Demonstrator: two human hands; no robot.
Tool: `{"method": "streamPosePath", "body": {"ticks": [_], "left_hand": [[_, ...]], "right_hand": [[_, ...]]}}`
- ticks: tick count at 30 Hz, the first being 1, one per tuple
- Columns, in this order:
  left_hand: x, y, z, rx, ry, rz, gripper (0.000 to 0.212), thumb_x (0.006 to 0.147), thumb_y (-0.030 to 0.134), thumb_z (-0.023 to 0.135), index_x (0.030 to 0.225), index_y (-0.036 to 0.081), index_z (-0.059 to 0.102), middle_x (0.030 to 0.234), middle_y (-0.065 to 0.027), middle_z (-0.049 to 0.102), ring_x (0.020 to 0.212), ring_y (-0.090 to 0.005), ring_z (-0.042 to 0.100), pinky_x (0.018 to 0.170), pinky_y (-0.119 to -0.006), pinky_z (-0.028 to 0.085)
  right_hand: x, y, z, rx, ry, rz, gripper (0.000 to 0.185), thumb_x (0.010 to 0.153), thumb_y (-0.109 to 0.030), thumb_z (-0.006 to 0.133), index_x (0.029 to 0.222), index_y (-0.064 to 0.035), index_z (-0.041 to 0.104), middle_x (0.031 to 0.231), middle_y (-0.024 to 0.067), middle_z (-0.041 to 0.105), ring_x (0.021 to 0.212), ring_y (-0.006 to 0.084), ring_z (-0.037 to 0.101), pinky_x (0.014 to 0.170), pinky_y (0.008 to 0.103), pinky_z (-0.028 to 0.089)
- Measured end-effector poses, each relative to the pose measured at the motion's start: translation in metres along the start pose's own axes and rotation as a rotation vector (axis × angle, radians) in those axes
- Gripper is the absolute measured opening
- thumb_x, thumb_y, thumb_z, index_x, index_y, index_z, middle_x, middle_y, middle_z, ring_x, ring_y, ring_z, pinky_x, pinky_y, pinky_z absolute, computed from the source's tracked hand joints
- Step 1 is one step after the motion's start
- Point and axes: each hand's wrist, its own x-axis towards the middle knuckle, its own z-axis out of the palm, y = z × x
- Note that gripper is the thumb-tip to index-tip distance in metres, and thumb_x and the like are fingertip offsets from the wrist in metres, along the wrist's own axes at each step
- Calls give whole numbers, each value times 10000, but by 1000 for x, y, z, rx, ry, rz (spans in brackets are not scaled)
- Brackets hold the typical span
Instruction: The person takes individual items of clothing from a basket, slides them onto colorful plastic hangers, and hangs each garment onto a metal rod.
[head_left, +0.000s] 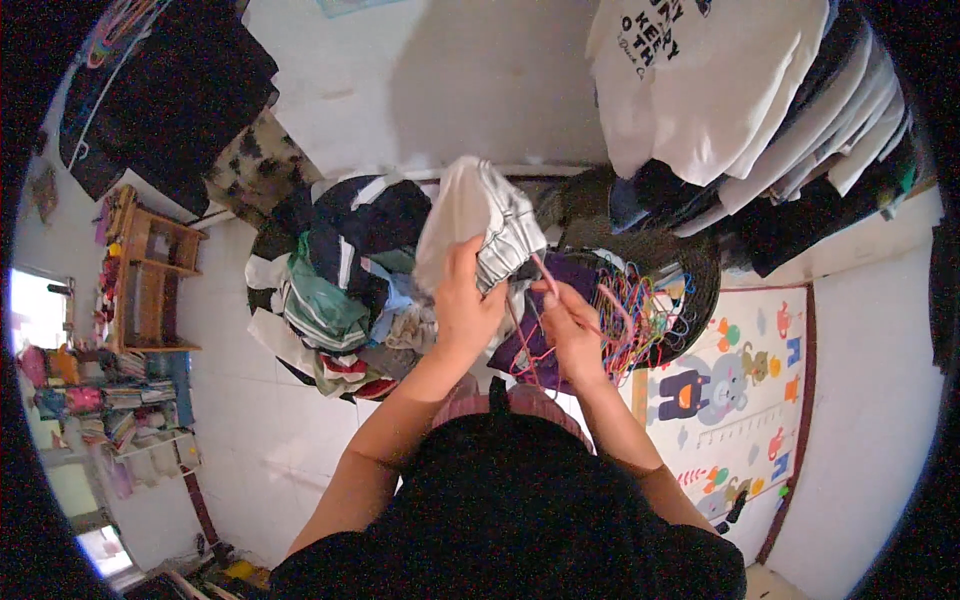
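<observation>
A light garment with a gathered elastic waistband hangs from my left hand, whose thumb and fingers pinch it near the band. My right hand grips a pink clothes hanger; one end of the hanger reaches the waistband opening. How much of the hanger lies inside the cloth is hidden. Just right of my right hand lies a tangle of many-coloured wire hangers, partly over a dark purple cloth.
A heap of clothes lies left of my hands. White shirts hang at upper right, and dark garments at upper left. A wooden shelf stands left. A cartoon-printed mat is at right.
</observation>
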Motion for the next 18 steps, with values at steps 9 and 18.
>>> {"method": "streamPosePath", "body": {"ticks": [9,18], "left_hand": [[-5,-50,6,243,37,-278,512,649,-30,624,1135,77,503,1060,-147,523,999,-398,520,797,-457,443],[-48,-32,13,194,-291,-343,393,721,51,659,1063,64,467,1060,-174,496,921,-411,556,727,-479,466]], "right_hand": [[-1,-57,12,444,16,-210,267,943,-214,524,1116,-12,550,577,-60,361,473,42,309,414,216,234],[75,-92,6,486,286,-345,245,939,-250,565,1056,-38,601,565,-71,334,445,37,292,385,215,215]]}}
